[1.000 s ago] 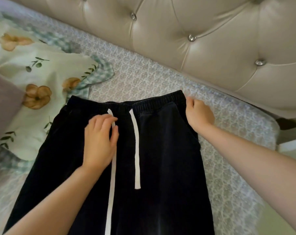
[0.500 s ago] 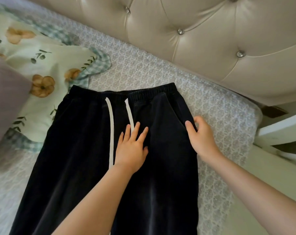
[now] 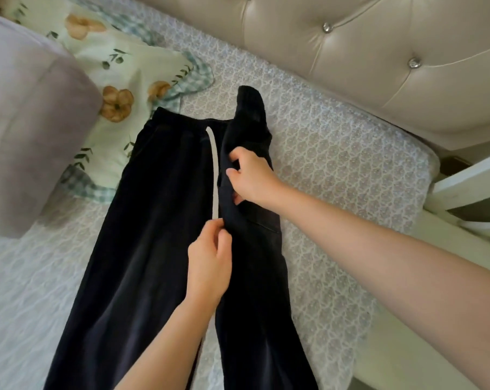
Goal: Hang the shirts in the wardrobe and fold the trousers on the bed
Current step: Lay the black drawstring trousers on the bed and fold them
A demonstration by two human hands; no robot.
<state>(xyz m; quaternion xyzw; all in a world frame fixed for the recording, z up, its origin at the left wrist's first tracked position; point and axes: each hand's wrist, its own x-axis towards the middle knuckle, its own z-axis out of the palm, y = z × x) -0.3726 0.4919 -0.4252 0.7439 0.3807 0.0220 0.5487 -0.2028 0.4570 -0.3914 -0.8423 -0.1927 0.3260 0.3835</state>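
Pinching the dark cloth at the middle, the fingers [image 3: 211, 230] of the left hand [image 3: 210, 266] curl just below the white drawstring [image 3: 213, 164]. The right hand [image 3: 255, 178] grips the raised right half of the black trousers [image 3: 153, 235]. They lie lengthwise on the bed [image 3: 336, 170], waistband toward the tufted headboard [image 3: 350, 57], legs toward the person. A floral pillow [image 3: 120, 71] and a mauve cushion [image 3: 27, 130] lie at the left.

We see a beige button-tufted leather headboard [image 3: 350, 52]; left of it, a floral green-checked pillow [image 3: 125, 68], then a mauve plush cushion [image 3: 33, 130].
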